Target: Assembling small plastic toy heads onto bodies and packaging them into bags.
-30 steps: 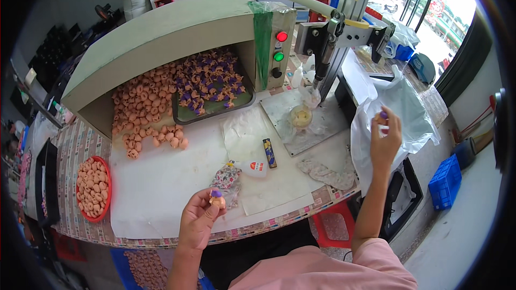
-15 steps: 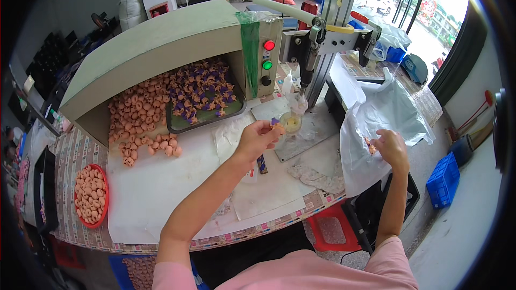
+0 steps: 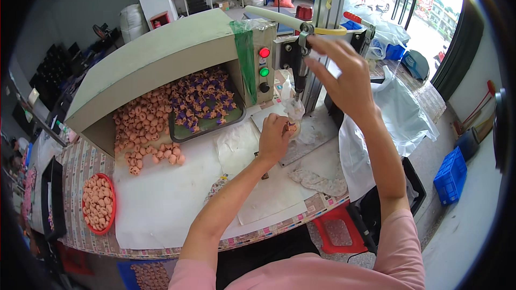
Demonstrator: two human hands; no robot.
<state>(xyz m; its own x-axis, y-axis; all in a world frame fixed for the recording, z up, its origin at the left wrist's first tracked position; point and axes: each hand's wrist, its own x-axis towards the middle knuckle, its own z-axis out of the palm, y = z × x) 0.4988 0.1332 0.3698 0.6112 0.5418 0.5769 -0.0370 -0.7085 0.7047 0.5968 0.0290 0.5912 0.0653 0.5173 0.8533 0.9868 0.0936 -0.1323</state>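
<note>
My left hand (image 3: pixel 275 138) is closed in a pinch on a small peach-coloured plastic piece (image 3: pixel 292 127), mostly hidden by the fingers. It holds the piece on the fixture below the spindle of a hand-lever press (image 3: pixel 302 67), whose tip is wrapped in clear plastic. My right hand (image 3: pixel 344 72) is raised beside the press's linkage, fingers stretched and thumb apart, nothing visible in it. The press's pale lever (image 3: pixel 274 17) points up to the left of that hand. A dark tray (image 3: pixel 208 134) of purple-and-peach pieces sits in the hooded box (image 3: pixel 161 59), beside a heap of hollow peach pieces (image 3: pixel 141 121).
A red basket (image 3: pixel 113 204) of peach pieces stands at the table's left. White plastic sheeting (image 3: pixel 395 107) lines a container right of the press. A crumpled cloth (image 3: pixel 320 181) lies near the front edge. A red stool (image 3: pixel 338 233) and blue crate (image 3: pixel 450 177) stand lower right.
My right hand has left the sheet-lined container and risen to the press linkage. My left hand has moved right with its piece, to beneath the spindle. The view has shifted slightly.
</note>
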